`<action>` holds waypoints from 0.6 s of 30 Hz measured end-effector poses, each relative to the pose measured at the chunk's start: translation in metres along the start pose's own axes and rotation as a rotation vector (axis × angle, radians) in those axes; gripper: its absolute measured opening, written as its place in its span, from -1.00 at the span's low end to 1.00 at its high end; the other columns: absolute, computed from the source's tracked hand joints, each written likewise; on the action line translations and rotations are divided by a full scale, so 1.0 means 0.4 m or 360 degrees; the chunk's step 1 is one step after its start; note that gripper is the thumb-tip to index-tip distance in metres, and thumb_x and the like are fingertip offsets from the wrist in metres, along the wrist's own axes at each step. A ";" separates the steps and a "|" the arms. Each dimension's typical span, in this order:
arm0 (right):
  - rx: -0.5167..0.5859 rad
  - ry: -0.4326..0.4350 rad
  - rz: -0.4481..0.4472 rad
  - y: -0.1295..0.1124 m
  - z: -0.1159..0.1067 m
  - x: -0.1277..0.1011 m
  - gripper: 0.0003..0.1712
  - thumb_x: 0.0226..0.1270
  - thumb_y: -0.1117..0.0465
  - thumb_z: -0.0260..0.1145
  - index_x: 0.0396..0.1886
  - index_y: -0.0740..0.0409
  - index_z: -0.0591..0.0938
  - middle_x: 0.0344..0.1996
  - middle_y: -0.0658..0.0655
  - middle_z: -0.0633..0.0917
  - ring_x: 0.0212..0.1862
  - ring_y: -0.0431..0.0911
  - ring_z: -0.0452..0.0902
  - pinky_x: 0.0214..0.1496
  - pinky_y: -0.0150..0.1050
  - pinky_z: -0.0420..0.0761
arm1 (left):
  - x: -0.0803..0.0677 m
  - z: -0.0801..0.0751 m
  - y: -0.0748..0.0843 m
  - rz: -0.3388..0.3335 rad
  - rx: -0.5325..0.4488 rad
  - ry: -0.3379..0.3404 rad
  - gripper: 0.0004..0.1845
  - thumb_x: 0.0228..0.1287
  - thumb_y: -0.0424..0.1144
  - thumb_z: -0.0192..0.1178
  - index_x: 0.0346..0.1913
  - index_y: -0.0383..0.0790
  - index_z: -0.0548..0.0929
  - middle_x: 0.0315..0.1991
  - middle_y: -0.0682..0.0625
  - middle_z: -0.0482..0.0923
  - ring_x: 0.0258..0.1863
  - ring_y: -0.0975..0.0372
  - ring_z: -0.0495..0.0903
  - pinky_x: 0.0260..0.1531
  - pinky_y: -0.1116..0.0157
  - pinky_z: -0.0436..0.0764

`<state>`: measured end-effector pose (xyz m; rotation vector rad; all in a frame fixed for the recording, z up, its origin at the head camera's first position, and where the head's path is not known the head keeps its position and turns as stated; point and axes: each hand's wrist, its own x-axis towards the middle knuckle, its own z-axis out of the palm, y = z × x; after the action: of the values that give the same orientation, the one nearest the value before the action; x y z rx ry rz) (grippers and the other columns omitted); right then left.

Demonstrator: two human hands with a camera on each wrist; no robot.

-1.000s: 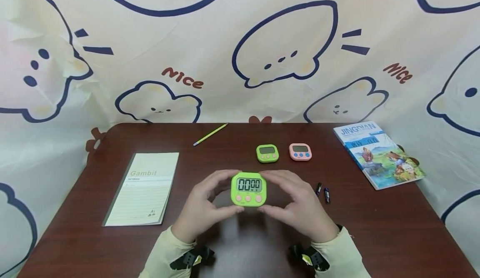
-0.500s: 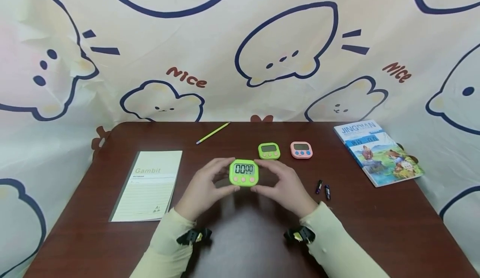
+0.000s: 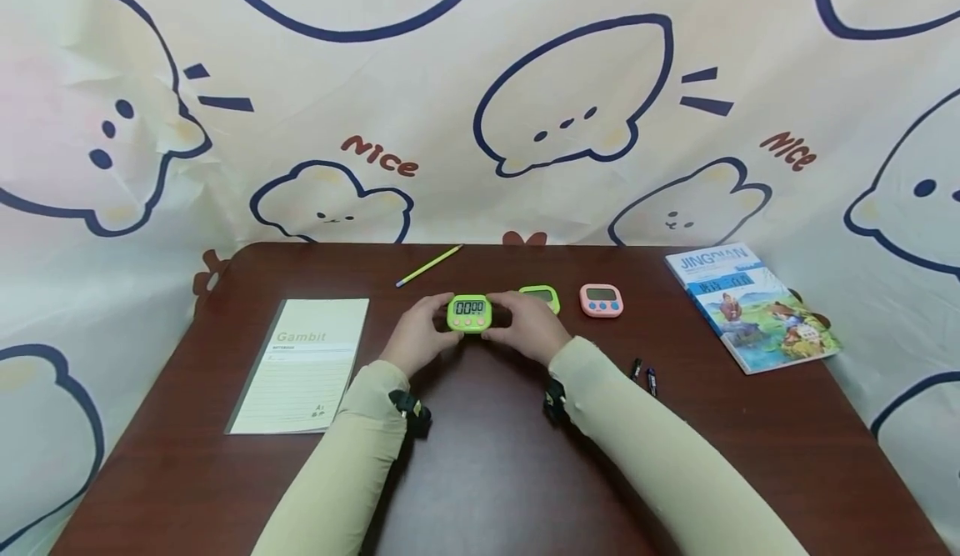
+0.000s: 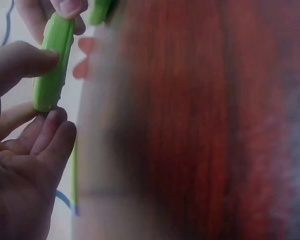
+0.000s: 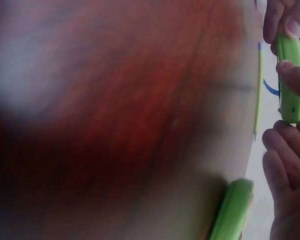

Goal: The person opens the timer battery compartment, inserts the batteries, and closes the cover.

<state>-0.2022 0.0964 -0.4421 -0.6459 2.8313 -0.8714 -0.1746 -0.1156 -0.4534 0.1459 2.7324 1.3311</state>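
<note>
A green digital timer (image 3: 469, 313) with a lit "00:00" display faces me, held between both hands. My left hand (image 3: 417, 335) grips its left side, thumb below and fingers above; the left wrist view shows the thumb pressed to the timer's edge (image 4: 52, 65). On the opposite side my right hand (image 3: 531, 328) pinches it in the same way, and the timer (image 5: 290, 80) appears edge-on in the right wrist view. Behind the right hand lies a second green timer (image 3: 546, 296), partly hidden by that hand. A pink timer (image 3: 601, 300) with blue buttons stands just right of it.
A notebook (image 3: 303, 364) lies at the left, and a yellow-green pencil (image 3: 429, 266) near the table's back edge. Two small dark batteries (image 3: 651, 382) lie right of the right forearm. A picture-covered book (image 3: 752, 308) rests at the back right of the brown table (image 3: 487, 473).
Both hands have carried the green timer forward, away from me and slightly left, lower toward the table. The right hand now covers part of the second green timer.
</note>
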 end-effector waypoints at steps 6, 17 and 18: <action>0.0032 0.0010 0.0101 -0.026 0.033 0.056 -0.40 0.23 0.11 0.52 0.26 0.14 0.61 0.09 0.09 0.70 0.11 -0.06 0.62 0.15 -0.12 0.61 | 0.044 -0.012 -0.038 -0.0095 -0.0070 0.0027 -0.29 0.23 -0.31 0.41 0.43 -0.25 0.40 0.20 -0.16 0.54 0.12 0.04 0.57 -0.12 0.18 0.65; 0.0050 0.0034 0.0227 -0.056 0.072 0.092 -0.45 0.26 0.19 0.49 0.25 0.15 0.61 -0.02 0.07 0.73 -0.05 -0.11 0.65 0.01 -0.20 0.65 | 0.069 -0.034 -0.048 -0.0178 0.0039 -0.0006 -0.32 0.25 -0.28 0.41 0.42 -0.25 0.43 0.11 -0.16 0.60 0.09 0.05 0.57 0.08 0.10 0.57; 0.0048 0.0035 0.0237 -0.053 0.075 0.092 -0.45 0.26 0.18 0.49 0.25 0.15 0.61 -0.02 0.07 0.72 -0.05 -0.11 0.65 0.00 -0.20 0.65 | 0.069 -0.035 -0.047 -0.0182 0.0050 -0.0016 -0.32 0.25 -0.28 0.40 0.42 -0.25 0.43 0.11 -0.16 0.60 0.09 0.06 0.57 0.09 0.10 0.57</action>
<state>-0.2210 0.0493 -0.4543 -0.4177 2.8354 -0.8981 -0.2045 -0.1345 -0.4610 -0.0013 2.7091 1.2549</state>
